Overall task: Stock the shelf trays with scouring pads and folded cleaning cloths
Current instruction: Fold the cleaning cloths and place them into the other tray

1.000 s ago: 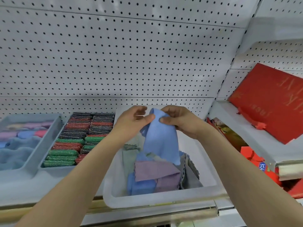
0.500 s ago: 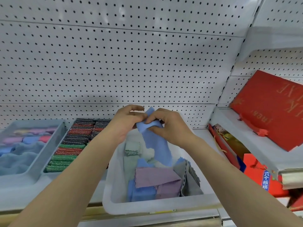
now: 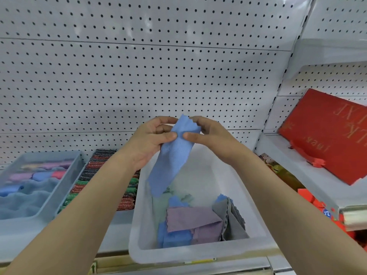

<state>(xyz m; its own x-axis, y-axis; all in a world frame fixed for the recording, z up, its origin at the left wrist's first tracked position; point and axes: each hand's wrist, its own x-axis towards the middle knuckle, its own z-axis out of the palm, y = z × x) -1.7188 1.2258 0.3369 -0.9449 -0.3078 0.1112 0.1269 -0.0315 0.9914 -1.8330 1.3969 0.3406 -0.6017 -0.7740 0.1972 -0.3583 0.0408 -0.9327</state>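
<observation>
Cloth (image 3: 172, 155) higher now; hands closer

Counted on the shelf: three trays, two hands, one cloth held.

Two hands, left (image 3: 148, 142) and right (image 3: 210, 135), pinching one blue cloth (image 3: 170, 157). Three trays: a white one (image 3: 256, 213) of loose cloths, one of scouring pads (image 3: 103, 175) in two rows, a grey one (image 3: 65, 181) of cloths. One red box (image 3: 327, 135).
</observation>
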